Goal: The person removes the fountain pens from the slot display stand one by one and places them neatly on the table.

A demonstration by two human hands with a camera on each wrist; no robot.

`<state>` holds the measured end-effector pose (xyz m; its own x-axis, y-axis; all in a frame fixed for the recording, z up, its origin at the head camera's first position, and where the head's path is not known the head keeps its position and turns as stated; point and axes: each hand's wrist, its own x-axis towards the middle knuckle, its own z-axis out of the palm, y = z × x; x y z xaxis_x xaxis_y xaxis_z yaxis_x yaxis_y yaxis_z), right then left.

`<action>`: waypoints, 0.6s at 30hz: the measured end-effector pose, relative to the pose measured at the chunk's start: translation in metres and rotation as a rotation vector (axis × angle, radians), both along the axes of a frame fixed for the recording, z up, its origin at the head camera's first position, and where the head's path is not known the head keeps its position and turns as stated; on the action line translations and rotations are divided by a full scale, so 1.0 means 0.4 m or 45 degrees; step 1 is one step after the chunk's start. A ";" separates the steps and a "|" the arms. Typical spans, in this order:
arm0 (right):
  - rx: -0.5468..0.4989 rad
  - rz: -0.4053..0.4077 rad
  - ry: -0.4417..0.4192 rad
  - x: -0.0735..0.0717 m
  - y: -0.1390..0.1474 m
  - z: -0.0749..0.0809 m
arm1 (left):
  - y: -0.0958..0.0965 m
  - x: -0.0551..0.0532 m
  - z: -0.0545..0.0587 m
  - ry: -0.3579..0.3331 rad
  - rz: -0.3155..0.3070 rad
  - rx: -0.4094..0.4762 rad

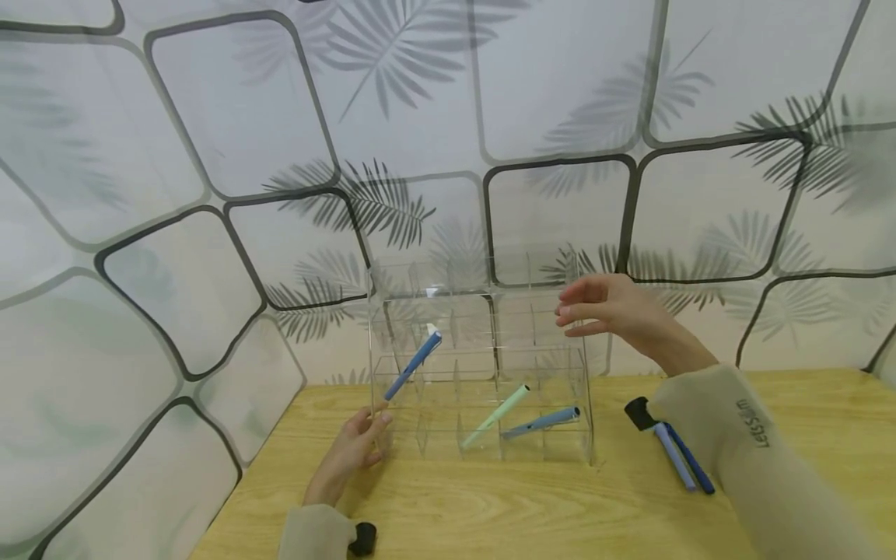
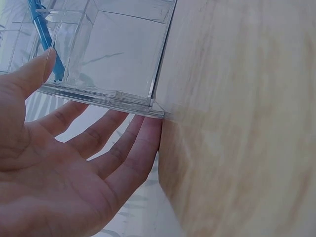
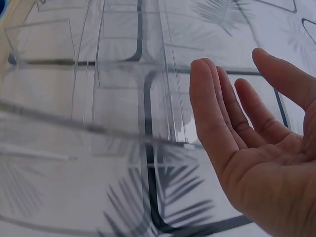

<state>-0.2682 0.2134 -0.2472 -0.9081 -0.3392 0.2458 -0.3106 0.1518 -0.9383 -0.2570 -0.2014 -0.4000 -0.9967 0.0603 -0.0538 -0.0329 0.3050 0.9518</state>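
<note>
A clear, tiered organizer (image 1: 476, 393) with several compartments stands on the table. My left hand (image 1: 350, 447) grips its left side near the bottom; in the left wrist view the thumb (image 2: 37, 74) lies over the front and the fingers reach round the outer side. A blue pen (image 1: 414, 365) leans in a left compartment. Lower down, a light green pen (image 1: 497, 416) and a grey-blue pen (image 1: 542, 422) lie tilted in middle and right compartments. By the organizer's upper right corner, my right hand (image 1: 605, 305) hovers with fingers extended and thumb apart, holding nothing.
On the wooden table (image 1: 448, 513), a lavender pen (image 1: 675, 457) and a dark blue pen (image 1: 691, 459) lie right of the organizer, below the right forearm. A patterned curtain (image 1: 420, 117) hangs close behind the organizer and along the left side.
</note>
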 end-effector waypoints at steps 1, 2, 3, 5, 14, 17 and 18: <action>0.000 0.007 -0.003 -0.002 -0.010 -0.001 | 0.000 0.001 0.001 -0.004 -0.002 -0.001; 0.004 0.016 -0.005 -0.005 -0.020 -0.001 | -0.001 0.001 0.000 -0.007 -0.001 -0.004; 0.006 0.022 -0.006 -0.008 -0.029 -0.002 | -0.001 0.001 0.000 -0.006 -0.001 -0.004; 0.020 0.028 -0.005 -0.015 -0.045 -0.004 | -0.001 0.001 0.000 -0.005 -0.001 -0.004; 0.028 0.084 -0.007 -0.030 -0.109 -0.013 | 0.000 -0.001 0.000 0.006 -0.010 0.005; 0.013 0.097 -0.024 -0.032 -0.131 -0.020 | 0.000 -0.001 0.001 0.012 -0.012 -0.002; 0.007 0.100 -0.028 -0.032 -0.138 -0.023 | 0.001 -0.001 0.001 0.013 -0.010 -0.004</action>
